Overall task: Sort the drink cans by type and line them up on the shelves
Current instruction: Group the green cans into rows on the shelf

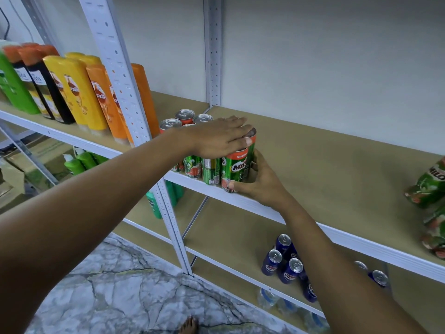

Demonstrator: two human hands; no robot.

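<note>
Head view: a green Milo can is seen at the front edge of the middle shelf, at the right end of a cluster of green cans of the same kind. The Milo can is grasped low down by the right hand, with the thumb across its front near the base and the fingers curled round its far side. The left hand is laid flat, fingers straight, over the tops of the cluster beside that can, gripping nothing. Further right of the Milo can on the same shelf, more green cans are lying on their sides, not yet lined up. Below the Milo can, on the lower shelf, blue cans are grouped apart. Left of the Milo can, past the upright post, shampoo bottles are ranged. A risk is judged here: the Milo can is right at the shelf lip, so a sideways push to close the gap could tip it over the edge, and pressure from the flat hand could topple neighbouring cans.
</note>
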